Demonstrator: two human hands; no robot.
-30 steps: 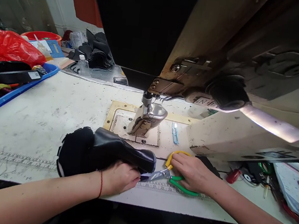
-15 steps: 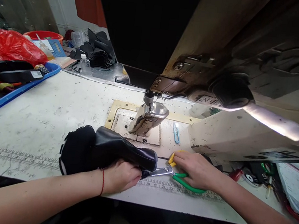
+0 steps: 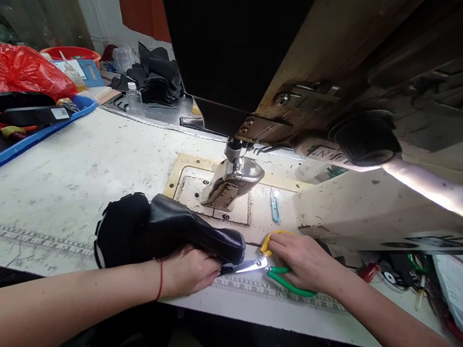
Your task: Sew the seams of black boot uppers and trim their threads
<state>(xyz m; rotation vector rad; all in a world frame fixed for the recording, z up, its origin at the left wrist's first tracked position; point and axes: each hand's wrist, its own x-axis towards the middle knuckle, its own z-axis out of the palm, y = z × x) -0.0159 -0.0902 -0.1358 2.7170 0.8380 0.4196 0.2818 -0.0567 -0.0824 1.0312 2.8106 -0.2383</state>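
A black leather shoe upper (image 3: 183,225) lies on its side near the front of the white table. Closed fingers of my left hand (image 3: 191,273) pinch its near edge, with a red cord around the wrist. My right hand (image 3: 294,260) is wrapped round a pair of scissors (image 3: 255,263) that has one yellow and one green handle. The blades point left into the edge beside my left fingertips; their tips are hidden by the black material, so how far apart they are does not show.
Behind the upper stands a post-bed sewing machine (image 3: 235,177), its head overhanging from above. Blue thread snips (image 3: 274,205) lie right of the post. A printed ruler (image 3: 37,240) runs along the front edge. At left is a blue tray (image 3: 19,148); black cut pieces (image 3: 159,77) are piled behind.
The view has shifted slightly. The scissors' blade catches more light and has tilted a little; both hands keep their holds in nearly the same place.
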